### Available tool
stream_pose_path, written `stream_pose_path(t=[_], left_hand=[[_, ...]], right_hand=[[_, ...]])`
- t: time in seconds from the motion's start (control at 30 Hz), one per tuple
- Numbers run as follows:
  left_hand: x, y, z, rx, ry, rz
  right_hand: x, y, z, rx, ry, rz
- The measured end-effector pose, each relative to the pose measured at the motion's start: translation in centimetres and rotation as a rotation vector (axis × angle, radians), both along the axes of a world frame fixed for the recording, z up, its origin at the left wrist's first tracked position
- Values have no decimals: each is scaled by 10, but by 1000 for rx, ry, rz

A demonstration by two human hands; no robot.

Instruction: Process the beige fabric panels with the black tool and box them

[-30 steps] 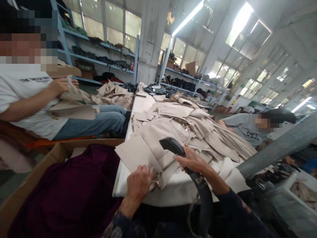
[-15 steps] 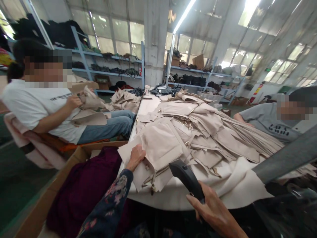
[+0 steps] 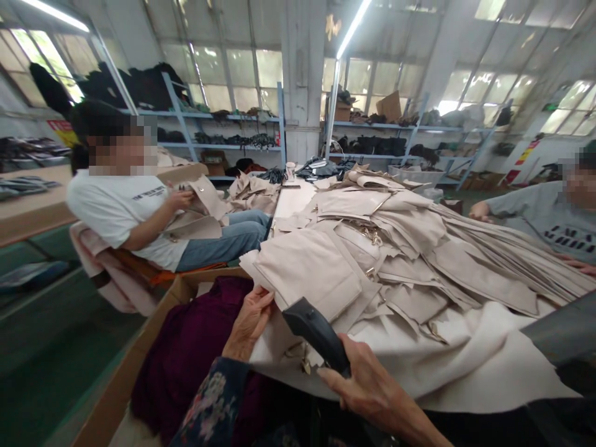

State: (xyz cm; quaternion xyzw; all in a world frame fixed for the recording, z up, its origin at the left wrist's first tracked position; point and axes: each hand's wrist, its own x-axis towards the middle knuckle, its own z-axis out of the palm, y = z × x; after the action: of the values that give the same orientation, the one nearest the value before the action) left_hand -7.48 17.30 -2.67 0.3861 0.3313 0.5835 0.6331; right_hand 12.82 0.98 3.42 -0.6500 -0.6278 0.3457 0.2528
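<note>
My left hand [image 3: 248,320] has its thumb and fingers pinched at the lower left edge of a flat beige leather-like bag piece [image 3: 310,267] on top of the stack. My right hand [image 3: 375,382] is wrapped around a black handheld tool [image 3: 319,330] with a blunt, angled head. The tool's head is just right of my left fingers, over the near edge of the bag piece; I cannot tell whether they touch. Below the tool, a small metal clasp [image 3: 305,365] hangs at the near edge of the stack.
More beige pieces with metal fittings are heaped on the table [image 3: 291,197]. A cardboard box [image 3: 123,366] with purple cloth [image 3: 195,354] stands at left. A co-worker [image 3: 135,211] sits at left with beige pieces; another person [image 3: 563,211] is at right. A grey post [image 3: 565,329] crosses the right side.
The tool has come left, closer to my left hand. My left hand has moved down along the piece's edge with its fingers now pinched. The top piece has shifted, and the view has turned left.
</note>
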Motion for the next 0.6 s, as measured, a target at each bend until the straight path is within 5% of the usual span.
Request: stream_pose_path(t=[0.4,0.6], left_hand=[[-7,-18,-18,-121,-78,-7],[-17,10,-2,-57,255,196]], right_hand=[[-43,49,21,91,-54,93],[-27,46,40,108,-7,6]])
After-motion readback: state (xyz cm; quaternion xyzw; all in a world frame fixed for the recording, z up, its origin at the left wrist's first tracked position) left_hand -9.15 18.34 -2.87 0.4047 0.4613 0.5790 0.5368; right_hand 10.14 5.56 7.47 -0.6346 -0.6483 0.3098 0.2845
